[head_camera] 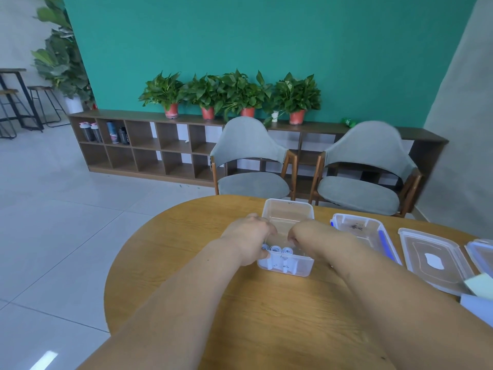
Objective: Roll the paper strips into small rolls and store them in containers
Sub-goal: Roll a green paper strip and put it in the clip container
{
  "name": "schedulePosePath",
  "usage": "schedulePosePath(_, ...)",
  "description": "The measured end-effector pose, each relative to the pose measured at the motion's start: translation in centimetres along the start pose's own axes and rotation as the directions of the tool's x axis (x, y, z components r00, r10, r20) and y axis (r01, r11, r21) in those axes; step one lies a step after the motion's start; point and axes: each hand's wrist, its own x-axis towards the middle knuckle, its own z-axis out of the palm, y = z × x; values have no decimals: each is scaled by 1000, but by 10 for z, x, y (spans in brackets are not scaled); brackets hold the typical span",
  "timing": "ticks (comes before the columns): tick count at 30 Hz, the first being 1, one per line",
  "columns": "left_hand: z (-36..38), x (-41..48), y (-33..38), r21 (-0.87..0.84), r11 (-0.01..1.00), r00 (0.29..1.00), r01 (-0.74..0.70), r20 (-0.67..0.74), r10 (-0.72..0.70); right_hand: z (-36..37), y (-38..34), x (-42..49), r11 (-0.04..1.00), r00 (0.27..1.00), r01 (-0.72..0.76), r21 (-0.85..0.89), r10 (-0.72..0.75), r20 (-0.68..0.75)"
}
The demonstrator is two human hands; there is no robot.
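A clear plastic container [289,206] stands on the round wooden table [266,303]. Several white paper rolls [274,249] stand on end along its near wall. My left hand [249,236] grips the container's left side, thumb at the near corner and fingers over the rim. My right hand [306,233] reaches over the right rim with curled fingers inside the box. Whether those fingers hold a roll is hidden.
A second clear container with blue clips [360,231] sits to the right. Beside it lies a clear lid [432,260], then another blue-edged container [482,252] and paper sheets [480,295]. Two grey chairs [250,166] stand beyond the table.
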Motion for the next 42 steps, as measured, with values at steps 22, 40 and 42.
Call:
schedulePosePath(22,-31,-42,146,18,967,967,-255,-17,256,-16,104,-178,999,981,5,41,3,-192)
schedulePosePath(40,10,-27,270,-10,905,903,-426,64,425,45,214,-258,963,970,-164,215,197,-145)
schedulePosePath(42,17,-24,277,-9,896,893,-443,77,443,50,220,-261,963,970,-172,210,203,-136)
